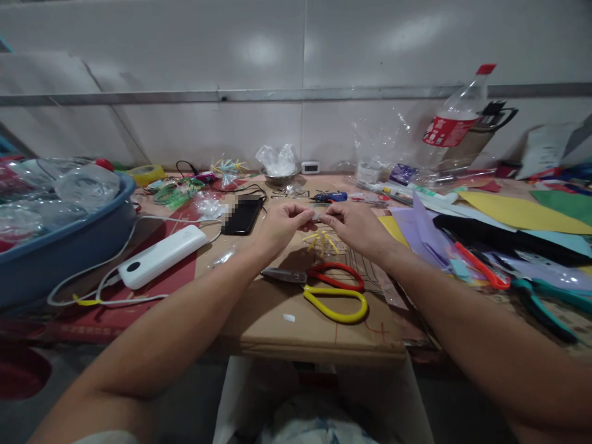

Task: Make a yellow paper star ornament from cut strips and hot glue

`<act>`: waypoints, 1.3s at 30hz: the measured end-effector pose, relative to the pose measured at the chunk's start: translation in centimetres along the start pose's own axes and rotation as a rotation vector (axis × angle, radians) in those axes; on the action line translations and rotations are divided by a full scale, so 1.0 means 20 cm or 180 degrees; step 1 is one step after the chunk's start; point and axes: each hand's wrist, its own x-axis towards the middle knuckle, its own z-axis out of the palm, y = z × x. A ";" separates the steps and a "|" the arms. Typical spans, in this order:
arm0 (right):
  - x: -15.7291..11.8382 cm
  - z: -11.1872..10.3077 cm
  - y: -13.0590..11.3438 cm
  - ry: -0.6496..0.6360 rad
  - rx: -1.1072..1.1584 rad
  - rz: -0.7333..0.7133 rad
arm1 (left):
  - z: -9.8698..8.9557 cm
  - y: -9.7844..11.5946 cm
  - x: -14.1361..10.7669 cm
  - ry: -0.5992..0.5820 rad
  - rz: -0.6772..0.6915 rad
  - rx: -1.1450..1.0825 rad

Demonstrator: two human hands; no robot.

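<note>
My left hand (287,223) and my right hand (354,227) meet over the middle of the cardboard (259,317), fingertips pinched close together. Between them is a small, pale, see-through piece (316,216), too small to make out well; both hands seem to hold it. Just below the fingers lie thin yellow strips (330,240) spread out like a star. Nearer to me, scissors (335,305) with one red and one yellow handle lie open, blades pointing left. A small white scrap (289,317) sits below the blades.
On the left are a blue basin (69,237) of plastic bottles, a white power bank (161,256) with a cable and a black phone (242,215). Coloured sheets (522,209), pliers (546,308) and a tilted bottle (451,126) are at the right. A bowl (280,179) stands by the wall.
</note>
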 end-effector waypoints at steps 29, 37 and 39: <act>-0.01 0.00 -0.03 0.0089 -0.0098 0.0145 | 0.02 0.02 -0.01 -0.0249 -0.0445 -0.0614; -0.02 0.01 -0.04 0.0181 -0.0261 0.0226 | 0.02 0.00 -0.01 -0.0325 -0.0553 -0.0841; -0.02 0.01 -0.04 0.0175 -0.0260 0.0242 | 0.02 -0.01 0.00 -0.0295 -0.0469 -0.0560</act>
